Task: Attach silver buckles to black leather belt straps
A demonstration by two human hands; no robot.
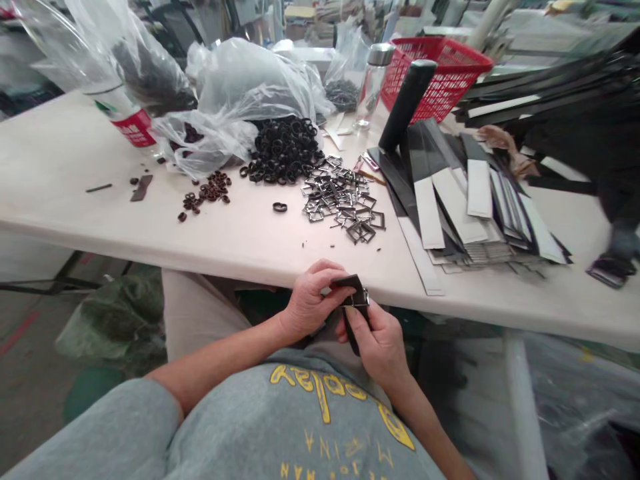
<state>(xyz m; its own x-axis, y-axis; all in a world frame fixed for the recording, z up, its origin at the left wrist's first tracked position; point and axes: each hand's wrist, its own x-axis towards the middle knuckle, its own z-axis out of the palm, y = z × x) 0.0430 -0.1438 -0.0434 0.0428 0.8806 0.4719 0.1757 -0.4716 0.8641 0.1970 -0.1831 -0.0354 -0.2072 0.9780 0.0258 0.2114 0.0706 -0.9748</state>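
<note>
Below the table edge, left hand (pixel 309 303) and right hand (pixel 376 340) both pinch one black strap (pixel 350 285) with a metal buckle (pixel 361 298). White table (pixel 75 200) beyond: one buckle heap (pixel 340 197), one black ring pile (pixel 283 148), one stack of strips (pixel 465 207). Farther: one bottle (pixel 373 83), one red basket (pixel 440 70), cluttered workshop.

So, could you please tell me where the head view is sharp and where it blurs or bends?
Head view: hands and the metal buckles are sharp; the dark strap stack at the right edge smears with blur; the table edge bows from wide-angle distortion; lighting is even and soft.
</note>
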